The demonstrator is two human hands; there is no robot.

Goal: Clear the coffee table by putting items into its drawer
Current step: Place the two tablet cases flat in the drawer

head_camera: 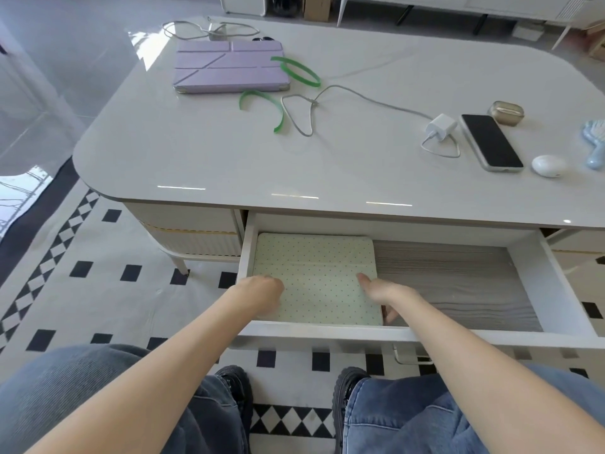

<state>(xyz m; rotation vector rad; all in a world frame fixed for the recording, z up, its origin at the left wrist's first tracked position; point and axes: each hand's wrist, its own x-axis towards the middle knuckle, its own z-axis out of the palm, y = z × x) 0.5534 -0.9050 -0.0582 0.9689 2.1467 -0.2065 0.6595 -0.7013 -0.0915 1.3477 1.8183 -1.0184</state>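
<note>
The white drawer (553,283) of the coffee table (203,158) is pulled open. A pale green dotted tablet case (314,267) lies flat in its left half. My left hand (262,294) rests on the case's near left corner, fingers curled down. My right hand (384,296) grips the near right edge, fingers tucked beside it. On the tabletop lie a purple tablet case (229,65), two green straps (296,68) (265,106), a white charger (440,127) with cable, a black phone (491,142), a gold earbud case (505,113), a white oval case (548,165) and a blue hairbrush (594,142).
The drawer's right half shows bare wood-grain bottom (458,290). Another charger with a coiled cable (203,29) sits at the table's far edge. My knees and black shoes are below the drawer front, on a black-and-white patterned rug (98,273).
</note>
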